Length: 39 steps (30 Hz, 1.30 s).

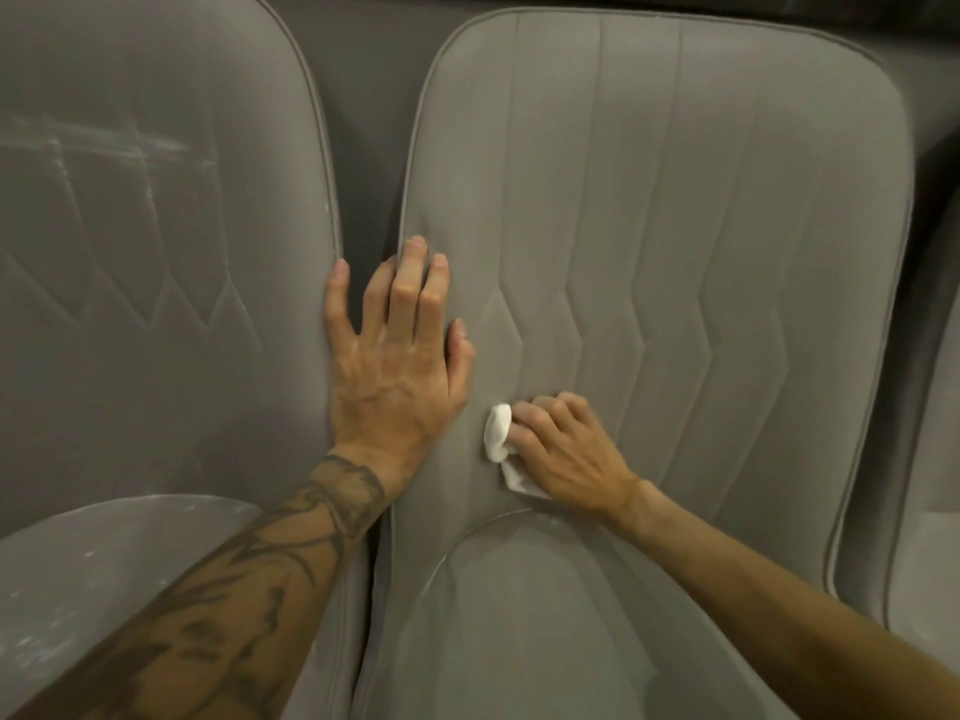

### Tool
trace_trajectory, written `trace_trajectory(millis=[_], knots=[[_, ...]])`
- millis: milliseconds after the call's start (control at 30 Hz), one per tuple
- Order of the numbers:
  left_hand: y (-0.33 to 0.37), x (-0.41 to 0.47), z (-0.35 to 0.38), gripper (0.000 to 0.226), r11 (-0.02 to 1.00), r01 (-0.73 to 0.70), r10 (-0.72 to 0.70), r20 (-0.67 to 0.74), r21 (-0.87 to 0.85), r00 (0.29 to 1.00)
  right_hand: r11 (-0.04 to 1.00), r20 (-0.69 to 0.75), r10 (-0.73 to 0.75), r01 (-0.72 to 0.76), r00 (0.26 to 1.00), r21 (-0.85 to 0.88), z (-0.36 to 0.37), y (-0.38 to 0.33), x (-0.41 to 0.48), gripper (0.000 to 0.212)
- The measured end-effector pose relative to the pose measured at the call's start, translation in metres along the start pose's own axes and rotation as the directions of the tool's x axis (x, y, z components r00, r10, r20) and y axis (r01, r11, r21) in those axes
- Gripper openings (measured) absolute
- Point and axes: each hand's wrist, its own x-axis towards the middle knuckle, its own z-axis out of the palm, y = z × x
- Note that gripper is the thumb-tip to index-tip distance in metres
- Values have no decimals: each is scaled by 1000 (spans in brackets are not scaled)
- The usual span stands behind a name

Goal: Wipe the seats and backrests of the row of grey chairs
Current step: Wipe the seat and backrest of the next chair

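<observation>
A grey chair fills the middle, its quilted backrest (701, 210) upright above its seat (545, 626). My right hand (563, 444) grips a crumpled white cloth (500, 433) and presses it on the lower left of that backrest. My left hand (397, 356) lies flat with straight, spread fingers across the backrest's left edge, its little finger touching the neighbouring chair. That left chair's backrest (156, 226) shows pale streaks, and its seat (104, 563) has whitish specks.
A narrow dark gap (363, 148) separates the two backrests. Part of a third grey chair (935, 407) shows at the right edge. A dark wall runs behind the row.
</observation>
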Motion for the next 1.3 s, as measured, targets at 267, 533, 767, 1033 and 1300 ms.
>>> trace_trajectory(millis=[267, 533, 767, 1033, 1300], knots=[[-2, 5, -16, 53, 996, 9, -3, 81, -84, 997, 844, -237, 511, -535, 826, -45, -62, 91, 174, 21], [-58, 21, -21, 55, 997, 11, -8, 38, -76, 999, 824, -160, 559, -566, 814, 2, -68, 79, 249, 34], [-61, 21, -12, 52, 998, 7, -4, 46, -65, 999, 916, -18, 376, -375, 926, -141, -69, 75, 266, 37], [-64, 17, -17, 48, 966, 61, -50, 48, -251, 998, 896, -48, 443, -443, 895, 18, -48, -9, 193, 18], [-60, -95, -71, 58, 967, 123, -47, 321, -223, 946, 969, 105, 236, -242, 966, 46, -60, -50, 144, 24]])
